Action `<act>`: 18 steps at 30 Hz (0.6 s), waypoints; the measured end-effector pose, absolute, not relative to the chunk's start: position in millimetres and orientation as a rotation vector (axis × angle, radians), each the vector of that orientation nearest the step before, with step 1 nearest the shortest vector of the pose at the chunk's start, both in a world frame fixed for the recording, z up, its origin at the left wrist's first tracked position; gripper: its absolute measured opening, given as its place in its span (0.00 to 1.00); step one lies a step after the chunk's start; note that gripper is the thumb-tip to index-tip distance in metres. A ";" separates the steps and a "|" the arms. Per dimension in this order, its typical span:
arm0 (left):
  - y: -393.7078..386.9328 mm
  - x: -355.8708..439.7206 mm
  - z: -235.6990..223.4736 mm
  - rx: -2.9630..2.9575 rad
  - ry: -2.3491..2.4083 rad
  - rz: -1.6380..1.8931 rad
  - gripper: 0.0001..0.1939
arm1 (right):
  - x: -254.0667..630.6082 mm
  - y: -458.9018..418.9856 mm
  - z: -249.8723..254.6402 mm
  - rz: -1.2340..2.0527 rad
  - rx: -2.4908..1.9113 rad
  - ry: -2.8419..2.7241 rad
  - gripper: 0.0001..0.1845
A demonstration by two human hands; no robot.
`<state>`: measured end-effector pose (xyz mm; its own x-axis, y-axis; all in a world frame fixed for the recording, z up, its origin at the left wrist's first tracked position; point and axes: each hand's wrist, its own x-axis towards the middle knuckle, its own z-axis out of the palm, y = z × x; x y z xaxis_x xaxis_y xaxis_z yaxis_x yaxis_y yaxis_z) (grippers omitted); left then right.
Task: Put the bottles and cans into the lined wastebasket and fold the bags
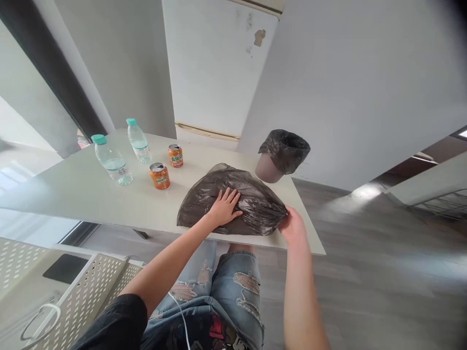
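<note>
A dark plastic bag (251,194) lies crumpled and puffed on the white table (83,194) near its front right edge. My left hand (224,206) rests flat on top of the bag with fingers spread. My right hand (292,226) is at the bag's right end, fingers curled around its edge and partly hidden behind it. A small bin (279,155) lined with a dark bag stands at the table's far right corner, just beyond the flat bag.
Two clear water bottles with teal caps (111,160) (137,141) and two orange drink cans (159,176) (175,155) stand left of the bag. A white perforated metal rack (91,291) sits low at the left. Grey wood floor lies to the right.
</note>
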<state>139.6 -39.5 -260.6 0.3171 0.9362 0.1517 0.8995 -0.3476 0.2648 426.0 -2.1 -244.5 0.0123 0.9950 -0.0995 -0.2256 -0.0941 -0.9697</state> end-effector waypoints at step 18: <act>-122.2 55.0 -258.5 2.323 1.747 0.713 0.28 | 422.7 -47.7 -264.1 1.089 -1.017 -0.405 0.18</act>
<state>55.0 -122.2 -258.5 0.2094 0.9365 0.2814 0.8658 -0.3113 0.3917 422.7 -47.7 -264.1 0.4494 0.8729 -0.1901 -0.5369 0.0938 -0.8384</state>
